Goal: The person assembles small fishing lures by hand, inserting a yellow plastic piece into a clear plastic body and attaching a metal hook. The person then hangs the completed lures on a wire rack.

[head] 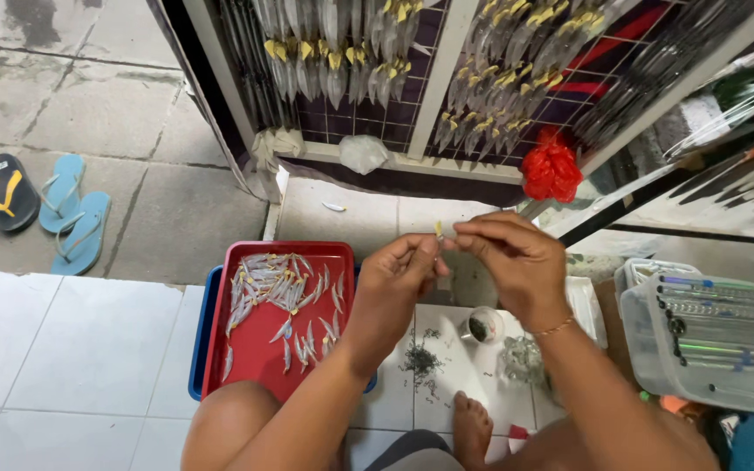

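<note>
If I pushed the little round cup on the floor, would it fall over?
Probably it would slide or tip quite easily. The little cup looks small and thin-walled, so it is likely light. It stands upright on smooth tiles, which likely give little grip. Dark bits inside might spill, like the loose pile beside it.

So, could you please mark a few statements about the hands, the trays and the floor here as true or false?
1. Both hands meet on one small piece with a yellow tip. True.
2. The red tray is stacked under a blue tray. False: the red one lies on top of the blue tray.
3. The small silver fish-shaped pieces lie in the red tray. True.
4. The left hand rests in the tray. False: it is raised, facing the right hand.
5. Two pairs of flip-flops lie on the floor. True.
</note>
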